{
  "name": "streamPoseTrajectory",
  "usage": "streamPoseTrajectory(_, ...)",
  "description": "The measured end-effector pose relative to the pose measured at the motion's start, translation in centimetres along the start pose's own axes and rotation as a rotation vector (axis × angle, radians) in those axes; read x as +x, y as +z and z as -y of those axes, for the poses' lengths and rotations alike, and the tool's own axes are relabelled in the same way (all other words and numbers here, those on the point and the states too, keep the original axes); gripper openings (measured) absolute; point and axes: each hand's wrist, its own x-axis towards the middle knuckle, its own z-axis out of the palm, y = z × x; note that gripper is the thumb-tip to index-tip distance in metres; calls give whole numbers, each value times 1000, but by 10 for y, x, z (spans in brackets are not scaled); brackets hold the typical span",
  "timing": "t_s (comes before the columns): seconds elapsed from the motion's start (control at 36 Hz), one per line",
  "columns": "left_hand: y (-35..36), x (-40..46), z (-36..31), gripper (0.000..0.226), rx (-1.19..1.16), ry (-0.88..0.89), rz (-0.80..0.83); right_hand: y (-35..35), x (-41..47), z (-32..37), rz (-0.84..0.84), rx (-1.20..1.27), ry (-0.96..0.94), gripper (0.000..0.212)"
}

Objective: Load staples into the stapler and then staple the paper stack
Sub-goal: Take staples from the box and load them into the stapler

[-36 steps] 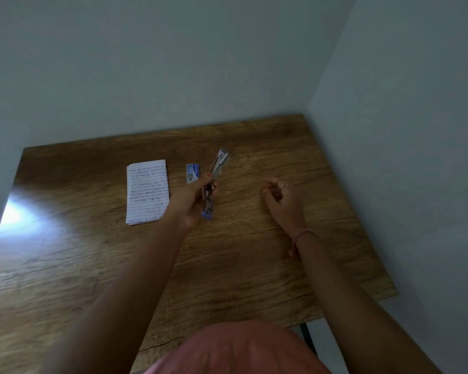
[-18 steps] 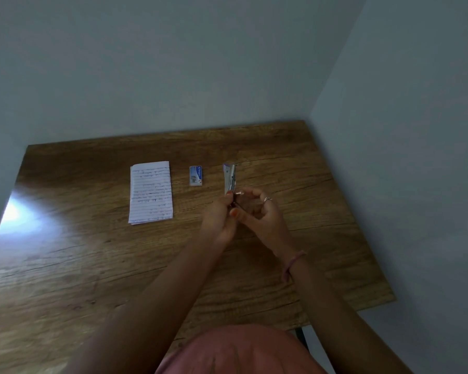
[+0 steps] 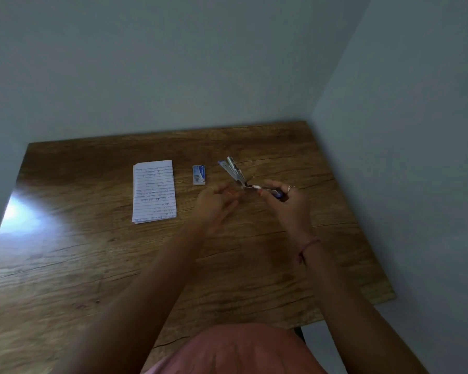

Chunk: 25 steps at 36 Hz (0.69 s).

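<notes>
Stapler in right hand's fingers

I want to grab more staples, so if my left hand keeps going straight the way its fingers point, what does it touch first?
Probably the open stapler, held in your right hand. Your left hand is blurred, pointing up-right toward the hinge. The staple box lies left of that line. Depth is unclear.

No wording could be read. The white lined paper stack on the brown wooden table carried several lines of handwriting, too small and faint to make out. The small blue-and-white staple box beside it bore a printed label, blurred beyond reading.
</notes>
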Motion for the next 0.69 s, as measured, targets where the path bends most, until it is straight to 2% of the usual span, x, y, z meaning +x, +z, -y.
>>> streamPoseTrajectory(0.17,-41,-1,-16,31,739,364,-232,-11,21,4,1,-155,-52,26)
streamPoseTrajectory(0.28,-65,4,-23,36,1044,441,-305,-11,31,5,31,-312,-115,28)
streamPoseTrajectory(0.5,-81,6,-19,52,1172,461,-336,-10,38,4,111,-332,-80,41)
streamPoseTrajectory(0.69,-82,15,-26,48,1216,468,-294,-7,37,0,94,-340,-53,52)
